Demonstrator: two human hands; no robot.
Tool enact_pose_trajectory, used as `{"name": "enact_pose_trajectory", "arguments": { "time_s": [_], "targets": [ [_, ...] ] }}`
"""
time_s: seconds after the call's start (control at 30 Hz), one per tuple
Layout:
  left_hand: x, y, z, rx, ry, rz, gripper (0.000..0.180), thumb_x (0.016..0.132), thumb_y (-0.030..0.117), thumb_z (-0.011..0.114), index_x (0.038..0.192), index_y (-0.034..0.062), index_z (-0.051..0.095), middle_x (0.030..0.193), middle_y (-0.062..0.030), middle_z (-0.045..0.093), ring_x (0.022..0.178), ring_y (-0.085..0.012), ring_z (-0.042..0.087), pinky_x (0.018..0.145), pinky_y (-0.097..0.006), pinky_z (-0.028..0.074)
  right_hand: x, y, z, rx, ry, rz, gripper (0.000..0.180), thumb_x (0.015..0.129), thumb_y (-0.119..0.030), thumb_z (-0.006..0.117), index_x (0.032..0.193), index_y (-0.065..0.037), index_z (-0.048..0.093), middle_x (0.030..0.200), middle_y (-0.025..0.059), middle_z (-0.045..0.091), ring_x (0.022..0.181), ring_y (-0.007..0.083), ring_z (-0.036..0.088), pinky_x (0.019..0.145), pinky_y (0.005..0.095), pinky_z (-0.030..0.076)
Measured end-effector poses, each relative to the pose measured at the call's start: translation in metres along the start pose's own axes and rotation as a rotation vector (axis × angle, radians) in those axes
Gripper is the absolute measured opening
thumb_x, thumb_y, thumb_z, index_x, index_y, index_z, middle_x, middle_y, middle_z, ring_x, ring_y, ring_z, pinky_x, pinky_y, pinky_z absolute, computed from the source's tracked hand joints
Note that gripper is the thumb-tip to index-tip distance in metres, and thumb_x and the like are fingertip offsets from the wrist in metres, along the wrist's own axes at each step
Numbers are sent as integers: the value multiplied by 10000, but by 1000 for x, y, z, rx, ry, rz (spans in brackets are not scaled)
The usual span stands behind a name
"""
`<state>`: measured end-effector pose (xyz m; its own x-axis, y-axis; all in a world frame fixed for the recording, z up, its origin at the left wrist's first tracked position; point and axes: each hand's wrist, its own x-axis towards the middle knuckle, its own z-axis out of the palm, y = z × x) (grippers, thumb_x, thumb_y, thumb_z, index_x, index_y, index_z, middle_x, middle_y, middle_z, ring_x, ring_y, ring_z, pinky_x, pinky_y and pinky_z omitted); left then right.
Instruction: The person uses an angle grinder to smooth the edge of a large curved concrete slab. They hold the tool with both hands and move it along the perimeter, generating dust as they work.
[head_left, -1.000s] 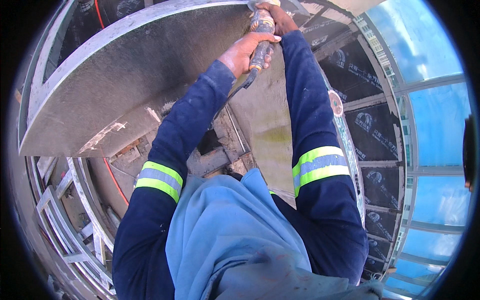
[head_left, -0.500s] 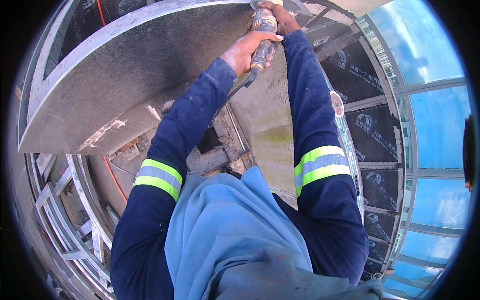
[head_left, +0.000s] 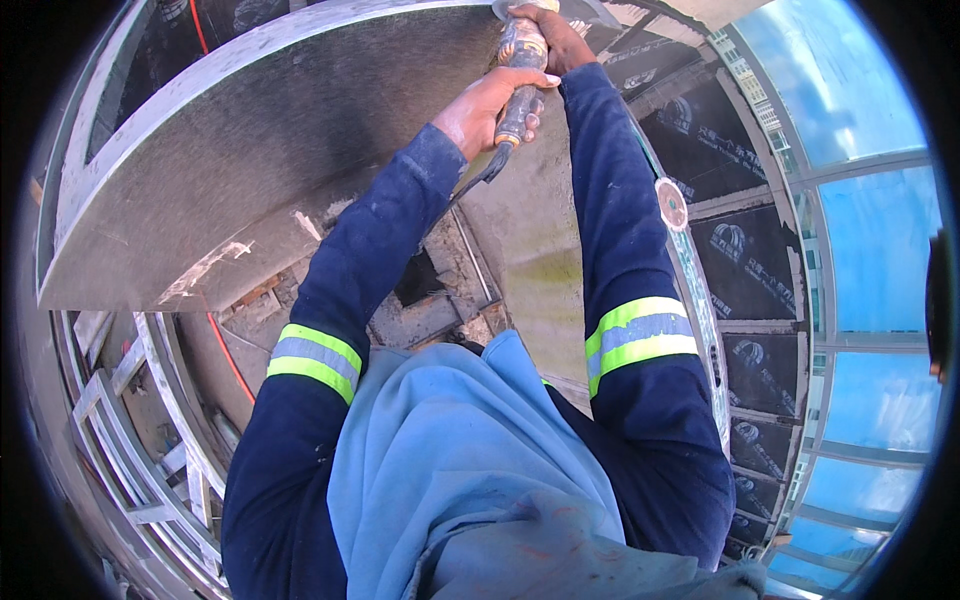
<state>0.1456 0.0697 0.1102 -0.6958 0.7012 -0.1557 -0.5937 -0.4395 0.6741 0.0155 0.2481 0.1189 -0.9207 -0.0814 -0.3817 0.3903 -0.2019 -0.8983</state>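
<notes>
An angle grinder, dusty and worn, is held at arm's length near the top edge of the head view. My left hand wraps round its dark rear handle, thumb along the top. My right hand grips the front end beside the pale, round disc end, partly cut off by the picture's edge. From the handle's back a black cord runs down behind my left forearm. To the left stands a large grey slab with a pale top edge; the disc end is close to that edge, but contact cannot be made out.
A long greenish level with a round window lies right of my right arm. Beyond it are black printed sheets and blue glass panels. Metal frames stand at lower left, near an orange cable.
Both hands and the grinder have shifted slightly left. My grip on it looks the same.
</notes>
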Motion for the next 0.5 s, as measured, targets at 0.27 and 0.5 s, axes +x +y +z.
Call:
{"name": "enact_pose_trajectory", "arguments": {
  "time_s": [0.27, 0.5],
  "targets": [
    [4, 5, -2, -39, -13, 15, 289, 835, 132, 812, 974, 45, 574, 714, -53, 585, 508, -136, 594, 436, -302, 533, 3, -3, -2, 14, -43, -24, 241, 894, -317, 649, 857, -91, 577, 638, 116, 625, 485, 292, 623, 480, 447, 565],
    [3, 4, -2, -42, -38, 6, 325, 850, 156, 793, 1063, 60, 567, 729, -47, 582, 492, -122, 554, 425, -285, 498, 5, -5, 2, -8, -21, 21, 240, 884, -317, 645, 873, -84, 587, 631, 122, 626, 490, 300, 627, 482, 446, 565]
  ]
}}
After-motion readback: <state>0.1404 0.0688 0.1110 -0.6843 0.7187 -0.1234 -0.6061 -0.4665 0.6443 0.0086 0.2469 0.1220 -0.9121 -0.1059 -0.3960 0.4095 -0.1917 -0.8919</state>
